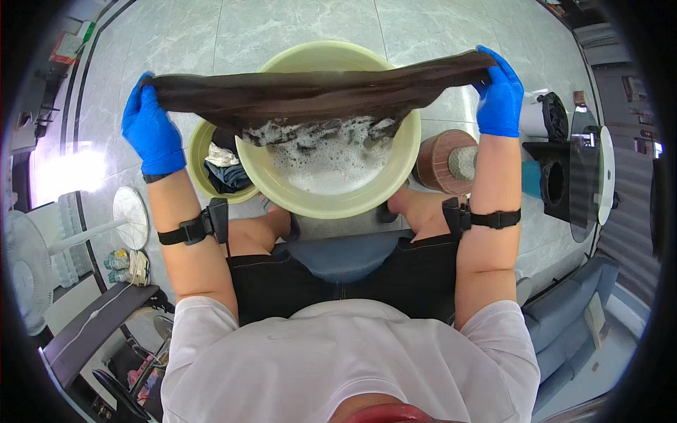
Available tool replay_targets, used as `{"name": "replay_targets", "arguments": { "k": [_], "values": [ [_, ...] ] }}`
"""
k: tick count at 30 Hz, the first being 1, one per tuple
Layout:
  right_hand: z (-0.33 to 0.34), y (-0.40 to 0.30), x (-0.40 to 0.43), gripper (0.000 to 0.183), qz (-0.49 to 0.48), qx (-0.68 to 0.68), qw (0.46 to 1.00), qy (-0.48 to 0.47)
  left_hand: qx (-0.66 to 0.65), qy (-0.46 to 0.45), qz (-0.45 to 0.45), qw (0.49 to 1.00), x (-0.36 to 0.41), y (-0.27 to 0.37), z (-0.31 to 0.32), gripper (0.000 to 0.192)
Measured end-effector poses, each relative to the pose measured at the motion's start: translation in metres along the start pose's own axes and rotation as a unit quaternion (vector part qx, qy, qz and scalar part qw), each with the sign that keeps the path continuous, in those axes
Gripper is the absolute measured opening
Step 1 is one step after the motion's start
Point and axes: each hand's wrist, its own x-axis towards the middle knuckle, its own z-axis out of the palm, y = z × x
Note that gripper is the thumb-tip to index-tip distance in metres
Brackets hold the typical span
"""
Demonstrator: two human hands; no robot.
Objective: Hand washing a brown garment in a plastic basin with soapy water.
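A dark brown wet cloth (317,92) is stretched out sideways over a large pale yellow-green plastic basin (328,209). My left hand (151,124), in a blue glove, pinches its left end, and my right hand (497,95), gloved alike, grips the other end. The cloth's lower middle sags into the basin, with white suds clinging to it. Foamy water (328,161) covers the basin's inside. A smaller yellow-green tub (198,172) stands at the left, partly behind the basin, with dark, blue and white fabrics (227,164) in it.
Right of the basin stands a round brown stool (439,158) with a pale object on it. Farther right are a bin with a black liner (552,116) and a glass-topped table (582,174). A white standing fan (26,272) is at the left, a blue-grey sofa (566,317) at the lower right.
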Motion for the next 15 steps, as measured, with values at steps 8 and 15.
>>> {"name": "replay_targets", "arguments": {
  "k": [8,15],
  "values": [
    [0.108,-0.022,-0.065,0.024,0.000,-0.078,0.944,-0.321,-0.001,-0.421,-0.046,0.906,-0.108,0.076,0.101,0.019],
    [0.121,-0.012,-0.088,0.028,-0.009,-0.120,0.934,-0.337,0.003,-0.449,-0.051,0.892,-0.114,0.062,0.101,0.025]
  ]
}}
